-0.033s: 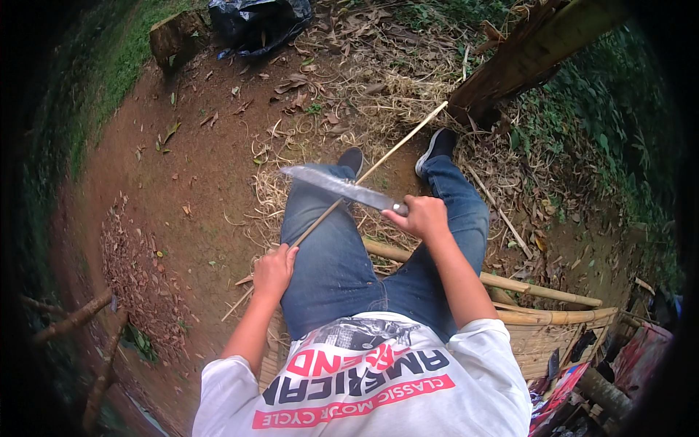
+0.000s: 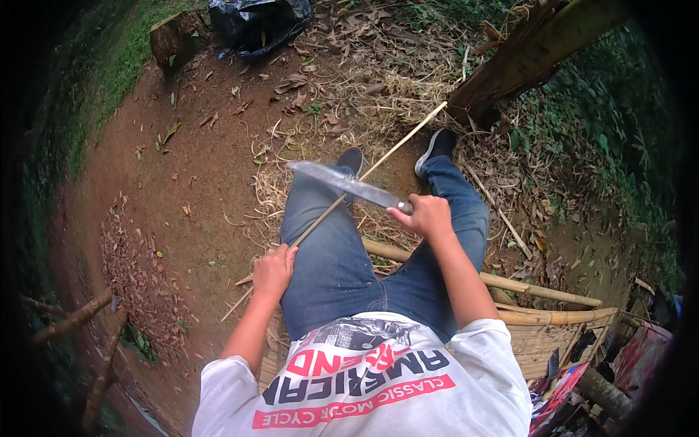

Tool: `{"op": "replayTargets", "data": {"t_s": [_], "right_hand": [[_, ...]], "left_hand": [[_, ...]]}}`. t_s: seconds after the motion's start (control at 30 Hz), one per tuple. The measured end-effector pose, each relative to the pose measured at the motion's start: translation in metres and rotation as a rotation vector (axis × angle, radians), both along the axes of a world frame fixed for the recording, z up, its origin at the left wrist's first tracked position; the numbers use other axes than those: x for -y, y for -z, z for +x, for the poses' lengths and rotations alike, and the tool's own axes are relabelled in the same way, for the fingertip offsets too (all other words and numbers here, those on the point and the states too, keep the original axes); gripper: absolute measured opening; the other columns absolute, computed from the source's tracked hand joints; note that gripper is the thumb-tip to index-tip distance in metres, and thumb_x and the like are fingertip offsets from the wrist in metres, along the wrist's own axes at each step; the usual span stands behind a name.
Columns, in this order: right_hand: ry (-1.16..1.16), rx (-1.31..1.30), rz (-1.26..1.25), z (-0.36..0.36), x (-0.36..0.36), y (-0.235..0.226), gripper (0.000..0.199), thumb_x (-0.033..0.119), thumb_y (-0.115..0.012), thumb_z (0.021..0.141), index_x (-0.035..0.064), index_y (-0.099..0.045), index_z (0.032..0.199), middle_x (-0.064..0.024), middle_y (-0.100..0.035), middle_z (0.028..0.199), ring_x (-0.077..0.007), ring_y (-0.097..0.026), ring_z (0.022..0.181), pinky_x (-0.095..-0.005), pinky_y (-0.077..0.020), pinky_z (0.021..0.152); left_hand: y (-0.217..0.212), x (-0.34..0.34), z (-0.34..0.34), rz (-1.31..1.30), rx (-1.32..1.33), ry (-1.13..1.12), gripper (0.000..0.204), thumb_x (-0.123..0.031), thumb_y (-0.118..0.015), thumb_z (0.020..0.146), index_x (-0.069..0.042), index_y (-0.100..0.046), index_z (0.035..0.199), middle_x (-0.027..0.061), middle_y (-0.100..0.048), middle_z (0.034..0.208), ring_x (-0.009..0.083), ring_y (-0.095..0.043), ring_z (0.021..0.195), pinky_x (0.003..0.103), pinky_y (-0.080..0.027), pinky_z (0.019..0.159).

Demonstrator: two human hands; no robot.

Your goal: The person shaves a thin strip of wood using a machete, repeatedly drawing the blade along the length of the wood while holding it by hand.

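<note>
Bare brown earth with dry leaves surrounds the seated person. Across the left knee, the left hand grips a thin bamboo strip; the right hand clasps a long knife lying on it. Shave away from the knee, with a shallow blade angle.

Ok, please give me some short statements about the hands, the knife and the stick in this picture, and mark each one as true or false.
1. The right hand holds a long knife. True.
2. The left hand grips a thin stick. True.
3. The knife blade lies flat on the ground. False: it is held up over the left thigh, crossing the stick.
4. The person is barefoot. False: dark shoes are on both feet.
5. A black plastic bag lies at the top, beyond the feet. True.
</note>
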State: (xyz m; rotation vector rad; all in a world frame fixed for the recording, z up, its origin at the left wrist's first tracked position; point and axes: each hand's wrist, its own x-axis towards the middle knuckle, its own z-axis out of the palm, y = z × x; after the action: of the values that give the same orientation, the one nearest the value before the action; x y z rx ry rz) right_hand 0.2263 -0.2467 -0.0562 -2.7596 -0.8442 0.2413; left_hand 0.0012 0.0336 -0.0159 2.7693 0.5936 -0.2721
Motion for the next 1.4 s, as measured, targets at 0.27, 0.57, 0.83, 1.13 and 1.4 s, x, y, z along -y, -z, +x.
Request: {"op": "replayTargets", "data": {"t_s": [0.27, 0.57, 0.83, 1.13, 1.4], "right_hand": [[0.067, -0.051, 0.067, -0.011, -0.018, -0.009, 0.070, 0.074, -0.052, 0.080, 0.0063, -0.069, 0.068, -0.0154, -0.065, 0.060, -0.0324, -0.067, 0.058, -0.0429, -0.0528, 0.053], [-0.147, -0.188, 0.043, -0.030, -0.074, -0.022, 0.073, 0.076, -0.045, 0.082, 0.0085, -0.073, 0.074, -0.0149, -0.067, 0.065, -0.0314, -0.068, 0.062, -0.0428, -0.0540, 0.056], [0.051, -0.073, -0.048, 0.020, -0.005, -0.015, 0.073, 0.076, -0.049, 0.081, 0.0070, -0.072, 0.073, -0.0162, -0.067, 0.067, -0.0327, -0.068, 0.063, -0.0427, -0.0537, 0.056], [-0.178, -0.242, -0.014, -0.025, -0.071, -0.029, 0.073, 0.074, -0.046, 0.083, 0.0073, -0.073, 0.075, -0.0157, -0.067, 0.067, -0.0336, -0.068, 0.065, -0.0435, -0.0541, 0.058], [0.146, -0.093, -0.098, 0.039, 0.009, -0.012, 0.073, 0.073, -0.048, 0.083, 0.0048, -0.072, 0.074, -0.0173, -0.067, 0.069, -0.0358, -0.068, 0.068, -0.0455, -0.0544, 0.061]], "left_hand": [[0.007, 0.001, -0.001, -0.006, 0.037, -0.004, 0.036, -0.037, -0.049, 0.099, -0.005, -0.056, 0.082, 0.0204, -0.062, 0.066, 0.0421, -0.062, 0.063, 0.052, -0.047, 0.056], [0.008, -0.002, -0.004, 0.069, 0.021, 0.033, 0.036, -0.037, -0.048, 0.099, -0.006, -0.056, 0.082, 0.0187, -0.062, 0.066, 0.0402, -0.063, 0.061, 0.050, -0.048, 0.056], [0.002, 0.000, 0.006, 0.089, 0.011, 0.093, 0.034, -0.037, -0.050, 0.098, -0.007, -0.055, 0.082, 0.0172, -0.062, 0.064, 0.0395, -0.062, 0.059, 0.049, -0.049, 0.054], [0.014, -0.006, -0.004, 0.095, 0.061, 0.072, 0.033, -0.036, -0.051, 0.098, -0.008, -0.054, 0.082, 0.0176, -0.061, 0.061, 0.0401, -0.062, 0.058, 0.050, -0.048, 0.053], [0.009, -0.007, 0.005, 0.119, 0.050, 0.106, 0.032, -0.036, -0.051, 0.097, -0.008, -0.055, 0.082, 0.0156, -0.061, 0.059, 0.0378, -0.062, 0.056, 0.048, -0.048, 0.052]]}}
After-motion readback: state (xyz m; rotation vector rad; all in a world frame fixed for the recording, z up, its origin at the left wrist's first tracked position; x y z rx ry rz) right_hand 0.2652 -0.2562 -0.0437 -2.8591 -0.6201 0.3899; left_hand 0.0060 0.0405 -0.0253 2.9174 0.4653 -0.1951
